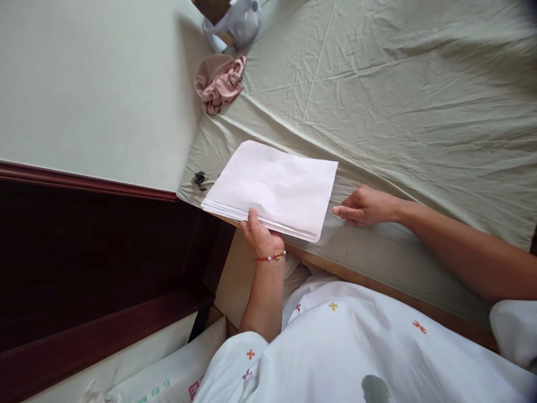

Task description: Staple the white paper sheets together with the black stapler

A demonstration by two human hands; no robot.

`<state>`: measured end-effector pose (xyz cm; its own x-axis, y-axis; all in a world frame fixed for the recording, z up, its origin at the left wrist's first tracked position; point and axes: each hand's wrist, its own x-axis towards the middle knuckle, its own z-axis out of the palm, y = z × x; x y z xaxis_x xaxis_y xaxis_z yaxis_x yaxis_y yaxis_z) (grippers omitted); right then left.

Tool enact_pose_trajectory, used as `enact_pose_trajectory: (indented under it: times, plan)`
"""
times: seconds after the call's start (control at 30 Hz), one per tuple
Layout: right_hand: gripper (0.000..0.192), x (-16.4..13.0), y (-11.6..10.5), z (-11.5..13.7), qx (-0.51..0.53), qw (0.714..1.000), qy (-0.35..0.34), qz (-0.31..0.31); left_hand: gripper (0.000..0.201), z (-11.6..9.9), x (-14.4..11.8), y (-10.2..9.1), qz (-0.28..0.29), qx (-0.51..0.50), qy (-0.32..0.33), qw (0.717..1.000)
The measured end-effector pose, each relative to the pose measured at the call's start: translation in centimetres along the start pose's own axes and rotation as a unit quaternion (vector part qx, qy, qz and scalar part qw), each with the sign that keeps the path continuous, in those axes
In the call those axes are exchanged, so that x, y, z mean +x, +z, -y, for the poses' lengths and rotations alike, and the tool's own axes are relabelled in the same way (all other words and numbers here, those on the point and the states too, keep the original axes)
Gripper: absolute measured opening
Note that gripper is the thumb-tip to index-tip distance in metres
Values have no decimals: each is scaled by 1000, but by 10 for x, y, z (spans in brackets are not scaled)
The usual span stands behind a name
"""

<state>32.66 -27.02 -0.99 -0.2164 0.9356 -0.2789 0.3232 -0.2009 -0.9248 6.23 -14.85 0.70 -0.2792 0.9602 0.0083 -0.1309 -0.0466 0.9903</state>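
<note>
A thin stack of white paper sheets (272, 182) is tilted above the edge of a cloth-covered surface. My left hand (260, 235) grips the near edge of the stack, thumb on top and fingers hidden beneath. Several sheet edges fan out slightly along that side. To the right of the paper, just apart from its corner, is my right hand (356, 207). Its fingers are curled with the thumb pressed against them, and whether anything is between them does not show.
Pale green cloth (377, 101) covers the surface, with wrinkles throughout. A pink bunched fabric item (220, 84) and a clear plastic container (239, 25) lie by the wall. A small black object (199, 178) rests left of the paper. Dark red wood panelling (92, 252) stands at left.
</note>
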Motion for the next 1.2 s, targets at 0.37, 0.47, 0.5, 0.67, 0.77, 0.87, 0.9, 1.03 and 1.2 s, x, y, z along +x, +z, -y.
enact_pose_trajectory:
  times: [0.37,0.47,0.5,0.67,0.77,0.87,0.9,1.03,1.2]
  plan:
    - [50,16,37,-5,477,873,35,-97,50,-5,-27,15,30,-64,-29,997]
    - [53,18,36,-7,550,824,9,-138,46,6,-31,11,65,-95,-65,991]
    - [55,19,35,-8,561,813,1,-158,44,11,-32,9,78,-101,-82,988]
    - [51,21,20,-17,504,826,-49,-249,61,32,-27,-19,153,-75,-153,973]
    - [42,16,9,-21,437,858,-98,-253,69,30,-6,-48,184,-70,-147,970]
    - [35,11,-1,-25,387,881,-140,-233,69,20,21,-75,173,-56,-124,975]
    - [33,9,-3,-27,368,890,-147,-227,70,16,29,-82,181,-52,-118,975]
    - [32,8,-10,-33,283,926,-154,-196,72,10,43,-88,227,17,-84,970]
    - [35,5,-10,-26,227,935,-186,-199,85,9,34,-77,208,86,15,974]
